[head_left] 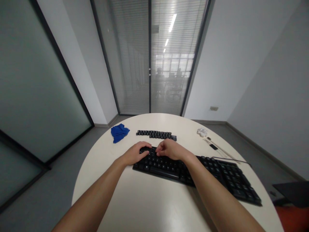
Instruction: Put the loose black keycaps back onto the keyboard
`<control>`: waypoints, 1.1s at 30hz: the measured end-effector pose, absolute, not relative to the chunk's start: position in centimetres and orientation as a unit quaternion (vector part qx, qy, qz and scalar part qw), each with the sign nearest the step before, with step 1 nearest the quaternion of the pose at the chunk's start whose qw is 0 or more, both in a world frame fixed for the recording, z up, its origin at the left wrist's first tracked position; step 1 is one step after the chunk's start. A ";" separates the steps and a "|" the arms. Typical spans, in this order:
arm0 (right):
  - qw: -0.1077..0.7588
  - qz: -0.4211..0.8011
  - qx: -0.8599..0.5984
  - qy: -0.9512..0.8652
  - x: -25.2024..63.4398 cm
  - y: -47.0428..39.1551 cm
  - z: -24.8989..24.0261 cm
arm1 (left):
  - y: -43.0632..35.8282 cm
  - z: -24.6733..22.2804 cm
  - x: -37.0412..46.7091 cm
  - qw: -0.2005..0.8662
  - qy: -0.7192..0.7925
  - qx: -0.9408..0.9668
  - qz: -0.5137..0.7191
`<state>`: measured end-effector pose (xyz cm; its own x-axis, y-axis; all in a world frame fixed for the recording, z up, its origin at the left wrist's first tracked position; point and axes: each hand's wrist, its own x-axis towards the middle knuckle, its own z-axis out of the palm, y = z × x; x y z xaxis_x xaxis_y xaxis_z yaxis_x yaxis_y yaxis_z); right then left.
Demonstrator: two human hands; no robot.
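A black keyboard lies at a slant on the white table, its number pad toward the right. My left hand grips its left end, with the thumb over the keys and the fingers along the far edge. Just beside it, my right hand has its fingertips pinched together at the upper-left keys. Whatever is between those fingertips is hidden. Behind the keyboard, loose black keycaps are lined up in rows. My right forearm covers part of the keyboard's middle.
A crumpled blue cloth rests at the far left of the round table. Toward the right edge are a crumpled whitish item, thin pale sticks and a small black piece. The keyboard's cable runs off the right side.
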<state>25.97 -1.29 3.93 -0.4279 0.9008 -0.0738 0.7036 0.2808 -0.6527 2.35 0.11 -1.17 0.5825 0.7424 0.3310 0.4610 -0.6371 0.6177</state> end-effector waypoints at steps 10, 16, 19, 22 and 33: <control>0.157 0.308 -0.514 -0.785 25.7 -1.5 4.1 | 0.2 -1.4 2.3 0.240 0.343 0.860 0.293; 0.152 0.296 -0.510 -0.793 25.7 -1.2 3.8 | 0.5 -1.8 2.3 0.242 0.339 0.857 0.303; 0.152 0.297 -0.492 -0.804 25.8 -1.1 3.6 | 0.6 -2.0 2.2 0.242 0.337 0.857 0.305; 0.152 0.306 -0.474 -0.812 26.0 -1.1 3.6 | 0.7 -2.0 2.2 0.244 0.337 0.857 0.303; 0.123 0.307 -0.473 -0.817 26.1 -1.5 4.3 | 0.6 -1.9 2.2 0.243 0.338 0.857 0.305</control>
